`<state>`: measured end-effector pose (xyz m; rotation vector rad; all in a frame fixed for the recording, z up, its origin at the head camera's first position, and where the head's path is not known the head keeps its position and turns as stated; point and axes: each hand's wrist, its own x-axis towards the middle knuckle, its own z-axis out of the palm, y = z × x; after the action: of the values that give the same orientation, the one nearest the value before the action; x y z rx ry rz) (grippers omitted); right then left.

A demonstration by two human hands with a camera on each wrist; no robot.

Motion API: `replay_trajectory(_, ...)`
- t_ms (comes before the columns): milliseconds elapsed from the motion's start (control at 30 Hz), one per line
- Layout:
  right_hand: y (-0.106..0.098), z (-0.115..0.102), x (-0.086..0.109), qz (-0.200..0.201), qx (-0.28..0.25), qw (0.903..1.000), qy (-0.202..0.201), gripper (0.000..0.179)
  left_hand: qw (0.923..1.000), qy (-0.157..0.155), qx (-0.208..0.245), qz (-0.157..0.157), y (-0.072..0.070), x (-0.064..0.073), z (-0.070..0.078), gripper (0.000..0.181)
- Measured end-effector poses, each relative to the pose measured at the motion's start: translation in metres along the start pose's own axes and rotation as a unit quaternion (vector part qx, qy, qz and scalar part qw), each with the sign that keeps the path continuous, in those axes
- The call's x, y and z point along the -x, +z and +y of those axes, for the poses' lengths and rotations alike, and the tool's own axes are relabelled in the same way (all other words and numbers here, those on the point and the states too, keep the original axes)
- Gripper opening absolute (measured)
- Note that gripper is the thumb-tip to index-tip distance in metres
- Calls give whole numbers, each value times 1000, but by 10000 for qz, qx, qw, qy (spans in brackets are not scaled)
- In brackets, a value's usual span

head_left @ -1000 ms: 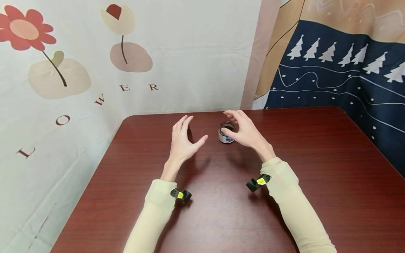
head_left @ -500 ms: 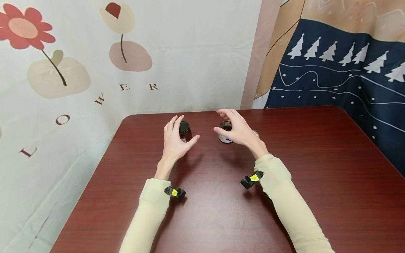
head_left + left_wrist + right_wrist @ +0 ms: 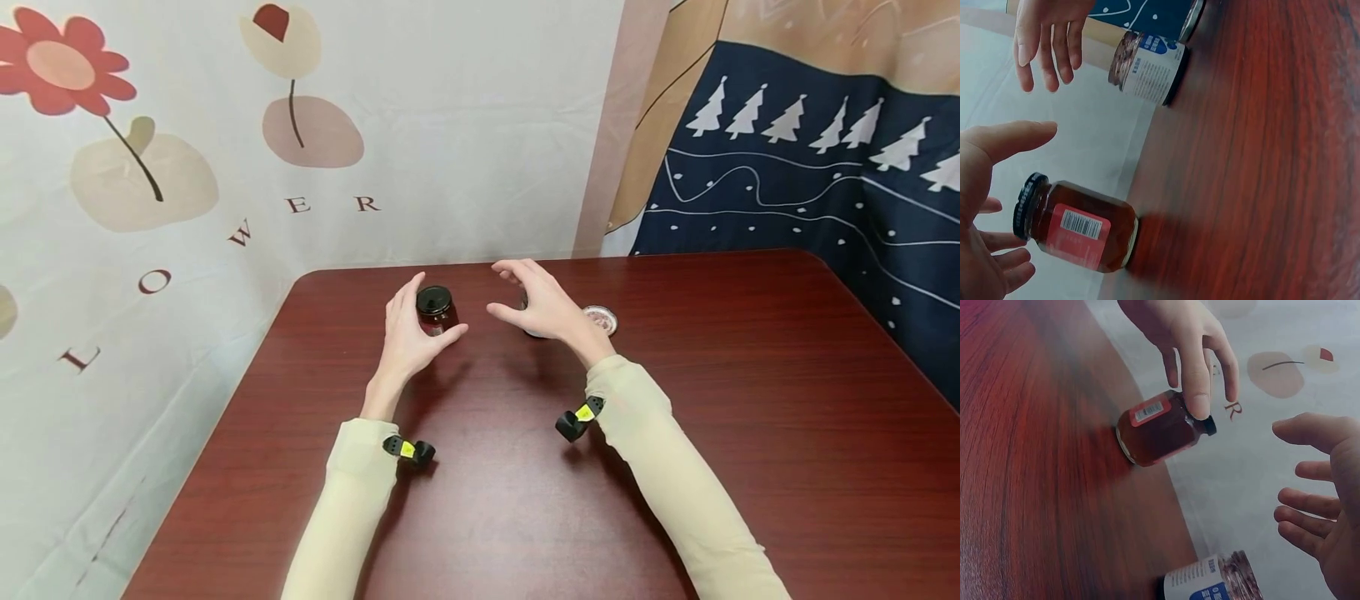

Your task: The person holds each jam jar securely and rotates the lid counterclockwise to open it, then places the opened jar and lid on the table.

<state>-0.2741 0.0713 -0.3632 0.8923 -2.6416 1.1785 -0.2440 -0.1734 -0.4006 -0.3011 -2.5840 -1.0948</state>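
My left hand (image 3: 408, 333) is held around the near left side of a jar with a black lid (image 3: 435, 302), its thumb and fingers spread. In the left wrist view this jar (image 3: 1082, 228) stands upright, with dark amber contents and a red barcode label; whether my fingers touch it I cannot tell. My right hand (image 3: 543, 304) hovers with spread thumb and fingers by a lidless jar (image 3: 1154, 69) with a white and blue label, apart from it in the right wrist view. That hand mostly hides the lidless jar in the head view.
A round, lid-like disc (image 3: 602, 319) lies on the dark red wooden table (image 3: 750, 417), right of my right hand. Printed cloth (image 3: 465, 125) hangs behind the table's far edge. Each sleeve carries a small black wrist camera (image 3: 411, 450).
Both hands have shifted left. The black-lidded jar, mostly hidden before, now shows beside my left hand. My right hand now covers most of the lidless jar, and the disc has come into view.
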Motion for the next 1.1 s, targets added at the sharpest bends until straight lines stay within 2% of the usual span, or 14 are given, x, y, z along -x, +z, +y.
replay_trajectory(233, 10, -3, -9, -61, -104, 9998, -172, 61, 9991, -282, 175, -252, -4, -1, -7, 107)
replay_trajectory(700, 34, -12, -20, -548, -142, 9984, -74, 64, 9933, -627, 637, -739, -10, 0, -24, 106)
replay_trajectory(933, 46, -18, -23, -690, -274, 9971, -137, 67, 9867, -650, 1166, -926, -13, -1, -31, 102)
replay_trajectory(1100, 53, -21, -26, -798, -205, 9965, -167, 71, 9832, -674, 1379, -987, -14, -1, -36, 98)
